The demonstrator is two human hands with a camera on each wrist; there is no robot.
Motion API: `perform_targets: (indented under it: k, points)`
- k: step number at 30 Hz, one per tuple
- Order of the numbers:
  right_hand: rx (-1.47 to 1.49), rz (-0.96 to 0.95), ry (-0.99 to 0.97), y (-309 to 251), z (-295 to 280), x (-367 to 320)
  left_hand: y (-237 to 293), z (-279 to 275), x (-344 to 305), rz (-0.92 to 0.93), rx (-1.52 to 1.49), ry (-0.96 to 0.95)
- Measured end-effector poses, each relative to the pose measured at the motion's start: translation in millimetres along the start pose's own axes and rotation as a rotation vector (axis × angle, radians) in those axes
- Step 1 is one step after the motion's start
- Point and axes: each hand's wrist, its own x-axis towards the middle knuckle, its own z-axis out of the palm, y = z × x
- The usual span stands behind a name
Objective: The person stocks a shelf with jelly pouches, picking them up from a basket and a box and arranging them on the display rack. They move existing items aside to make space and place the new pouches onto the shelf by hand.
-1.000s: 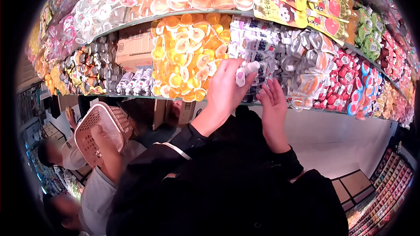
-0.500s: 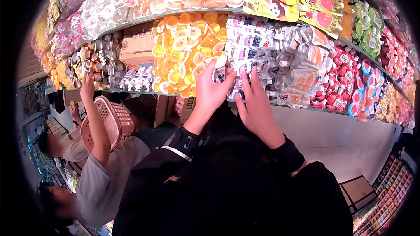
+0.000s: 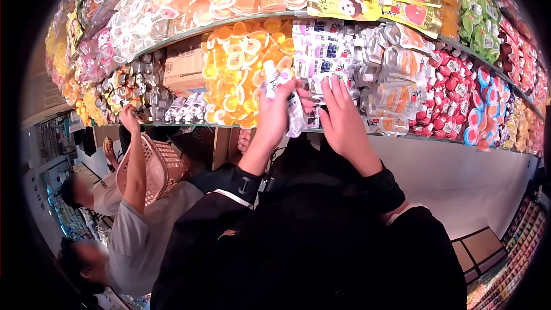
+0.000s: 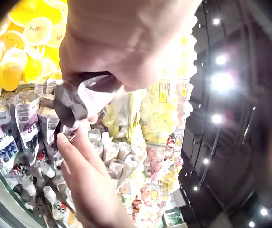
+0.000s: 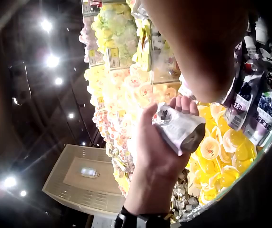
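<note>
A pale pouch with a white cap lies across the fingers and palm of my left hand, at the front of the middle shelf. In the right wrist view the left hand cradles the silvery pouch, thumb on one side. My right hand reaches over purple-and-white grape pouches, its fingers nearly straight and close together. The left wrist view has its fingertips beside the held pouch; whether they touch it, I cannot tell.
Yellow jelly cups fill the shelf on the left, orange-labelled pouches and red packs on the right. Yellow pouches lie on the glass shelf above. At left, a person in grey stands near a pink basket.
The left hand has moved down and left and turned, so the pouch shows more fully. The right hand moved left, then back to the right over the grape pouches. The neighbour's hand rose to the shelf.
</note>
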Motion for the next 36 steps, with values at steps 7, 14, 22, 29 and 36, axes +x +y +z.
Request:
perform_targets:
  k: [7, 14, 22, 29, 36]
  points:
    - [0.419, 0.140, 0.075, -28, -37, 2, 3, -12, -25, -0.348, 0.235, -0.388]
    - [0.975, 0.784, -0.489, -16, -37, -35, -33, 1, -57, 0.403, 1.110, -0.289]
    - [1.631, 0.876, 0.131, 12, -13, -44, -13, -5, -40, 0.720, 1.266, -0.208]
    - [1.579, 1.029, 0.126, 7, 10, -41, -34, -20, -17, 0.853, 1.437, -0.164]
    - [1.387, 1.094, -0.023, 7, 18, -43, -30, -31, -18, 0.798, 1.429, -0.235]
